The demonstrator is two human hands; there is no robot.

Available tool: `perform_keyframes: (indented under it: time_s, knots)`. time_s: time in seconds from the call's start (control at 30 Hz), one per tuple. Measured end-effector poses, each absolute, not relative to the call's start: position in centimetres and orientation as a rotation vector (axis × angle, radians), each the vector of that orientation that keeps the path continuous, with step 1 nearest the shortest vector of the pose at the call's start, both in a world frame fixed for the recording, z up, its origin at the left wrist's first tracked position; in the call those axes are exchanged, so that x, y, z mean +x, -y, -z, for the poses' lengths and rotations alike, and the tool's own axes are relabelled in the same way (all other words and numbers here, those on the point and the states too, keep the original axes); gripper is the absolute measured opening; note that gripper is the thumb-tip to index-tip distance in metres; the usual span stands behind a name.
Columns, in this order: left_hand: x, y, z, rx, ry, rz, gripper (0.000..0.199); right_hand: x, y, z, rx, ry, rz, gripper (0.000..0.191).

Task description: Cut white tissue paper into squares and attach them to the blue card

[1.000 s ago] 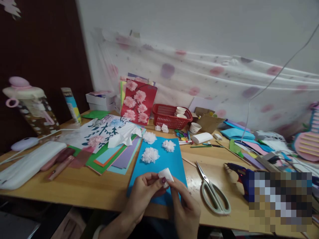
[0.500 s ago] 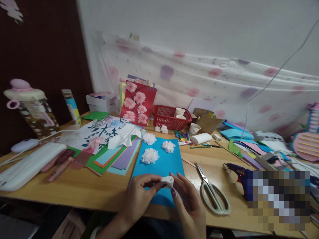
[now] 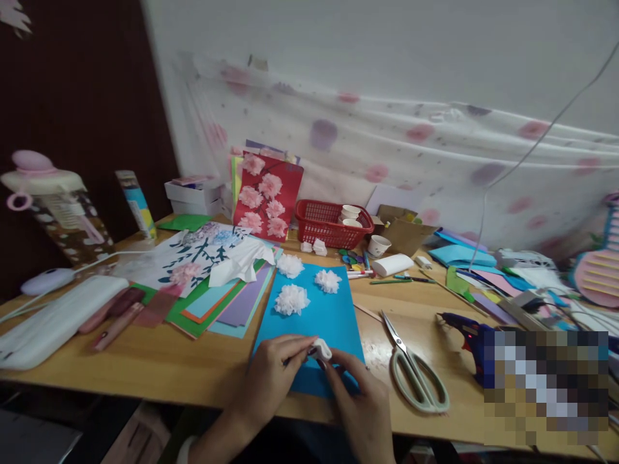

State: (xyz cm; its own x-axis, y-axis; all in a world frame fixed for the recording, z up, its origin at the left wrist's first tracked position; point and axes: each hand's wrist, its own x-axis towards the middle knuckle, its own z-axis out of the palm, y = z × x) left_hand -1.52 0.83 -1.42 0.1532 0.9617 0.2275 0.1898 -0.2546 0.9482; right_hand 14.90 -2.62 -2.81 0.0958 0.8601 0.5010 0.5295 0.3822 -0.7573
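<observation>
Over the lower part of a blue sheet [image 3: 333, 316], my left hand [image 3: 273, 374] pinches a small folded white paper piece [image 3: 322, 350] between thumb and fingers. My right hand [image 3: 362, 393] grips the same piece from the right, its thumb and index finger at the lower edge. Three ruffled white paper flowers lie at the top of the sheet: one at the upper left corner [image 3: 290, 265], one on the right [image 3: 327, 281] and one lower on the left [image 3: 292, 300].
Scissors [image 3: 411, 367] lie right of the sheet, with a glue gun [image 3: 467, 335] beyond. Coloured papers [image 3: 242, 309] and a white case [image 3: 62, 319] are on the left. Behind stand a red basket [image 3: 329, 225] and a red flower card [image 3: 285, 187].
The fingers of my right hand have lowered and closed in on the white piece, which has turned slightly and moved a little left. The camera view has shifted slightly.
</observation>
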Motion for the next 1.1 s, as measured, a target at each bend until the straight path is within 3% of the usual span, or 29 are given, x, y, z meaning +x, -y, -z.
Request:
perform_keyframes:
  time_s: [0.67, 1.1]
  knots:
    - [-1.5, -0.6, 0.5, 1.661, -1.221, -1.029, 0.017, 15.8, 2.6, 3.6, -1.236, 1.467, -0.603, 0.022]
    - [-1.0, -0.2, 0.6, 1.611, -1.198, -0.905, 0.024, 13.0, 2.2, 5.7, -1.383, 1.424, -0.273, 0.048]
